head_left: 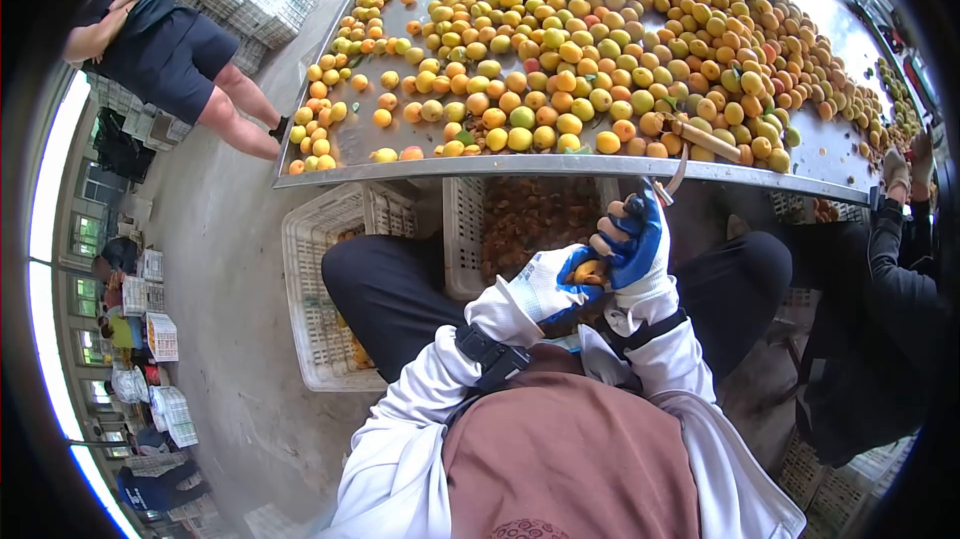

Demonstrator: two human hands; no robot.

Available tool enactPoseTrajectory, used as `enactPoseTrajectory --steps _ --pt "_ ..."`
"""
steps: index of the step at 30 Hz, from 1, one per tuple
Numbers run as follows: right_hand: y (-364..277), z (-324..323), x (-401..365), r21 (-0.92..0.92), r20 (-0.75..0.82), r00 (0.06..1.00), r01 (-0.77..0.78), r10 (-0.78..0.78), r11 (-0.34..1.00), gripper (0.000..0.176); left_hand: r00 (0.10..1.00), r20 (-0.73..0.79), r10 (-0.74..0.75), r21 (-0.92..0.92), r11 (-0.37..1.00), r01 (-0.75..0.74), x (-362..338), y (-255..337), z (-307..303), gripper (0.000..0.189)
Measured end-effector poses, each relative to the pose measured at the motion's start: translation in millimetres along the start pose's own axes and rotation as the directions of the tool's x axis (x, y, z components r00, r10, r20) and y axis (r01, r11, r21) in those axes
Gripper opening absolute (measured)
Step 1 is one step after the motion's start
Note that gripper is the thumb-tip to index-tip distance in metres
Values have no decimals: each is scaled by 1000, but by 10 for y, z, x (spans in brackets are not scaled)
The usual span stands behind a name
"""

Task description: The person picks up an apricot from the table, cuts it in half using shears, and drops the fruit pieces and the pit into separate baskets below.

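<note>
My left hand (560, 284), in a white and blue glove, has its fingers around an orange apricot (589, 273) that looks cut. Close beside it on the right is my right hand (635, 236), in a blue glove with bare fingertips showing. Its fingers are curled, and a small curved blade (674, 179) sticks up from it near the table edge. Both hands are over my lap, just below the metal table (420, 170), which carries many yellow, orange and green apricots (520, 117).
Below the table stand a white crate (303, 289) and another crate (463, 239) with dark orange pieces. A wooden-handled tool (705, 139) lies among the fruit. A co-worker (880, 289) sits at the right. Someone in shorts (180, 59) stands upper left; stacked crates are behind.
</note>
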State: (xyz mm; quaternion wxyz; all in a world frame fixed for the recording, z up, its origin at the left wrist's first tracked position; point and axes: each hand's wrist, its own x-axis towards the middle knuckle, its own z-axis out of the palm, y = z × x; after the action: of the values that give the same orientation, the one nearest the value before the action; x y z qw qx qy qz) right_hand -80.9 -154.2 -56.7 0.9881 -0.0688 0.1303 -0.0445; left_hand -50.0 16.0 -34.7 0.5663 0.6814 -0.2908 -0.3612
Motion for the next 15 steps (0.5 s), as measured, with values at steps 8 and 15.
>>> enactPoseTrajectory --steps 8,15 --pt "90 -42 44 99 45 999 8 -13 995 36 990 -93 106 500 865 -45 66 -85 -104 31" --pt "197 48 -136 -886 145 880 320 -452 337 17 914 -298 274 588 807 -50 187 -71 -257 31"
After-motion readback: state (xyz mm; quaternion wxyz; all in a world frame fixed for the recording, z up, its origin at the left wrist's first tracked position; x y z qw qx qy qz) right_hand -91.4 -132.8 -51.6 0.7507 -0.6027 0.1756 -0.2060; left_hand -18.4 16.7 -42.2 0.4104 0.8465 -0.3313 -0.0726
